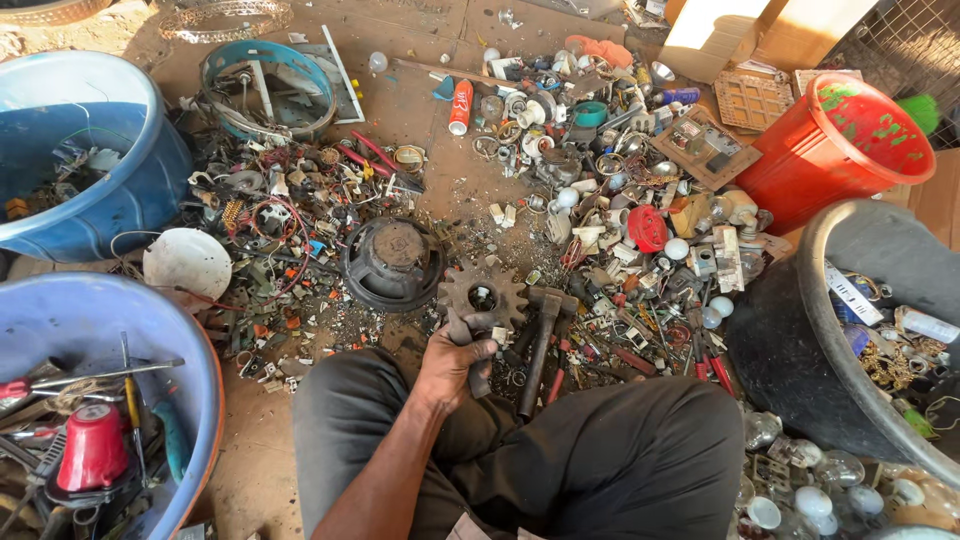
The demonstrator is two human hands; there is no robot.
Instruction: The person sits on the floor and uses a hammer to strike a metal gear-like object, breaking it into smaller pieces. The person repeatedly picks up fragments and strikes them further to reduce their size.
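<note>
Dark-trousered knees [560, 450] nearest. Left hand [455, 360] fingers curled tight round stub of rusty toothed gear [483, 293], gear on ground just beyond knees. Hammer [545, 330] lies just right, untouched. Right hand unseen. Judgement: keep gear flat, wrist firm.

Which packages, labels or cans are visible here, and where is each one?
Spray can: lying on the ground at top centre, cylinder, orange-red with white.
Cardboard boxes: top right corner, tan and pale.
Label strip: on the black tub's rim at right, white rectangle with dark print.
</note>
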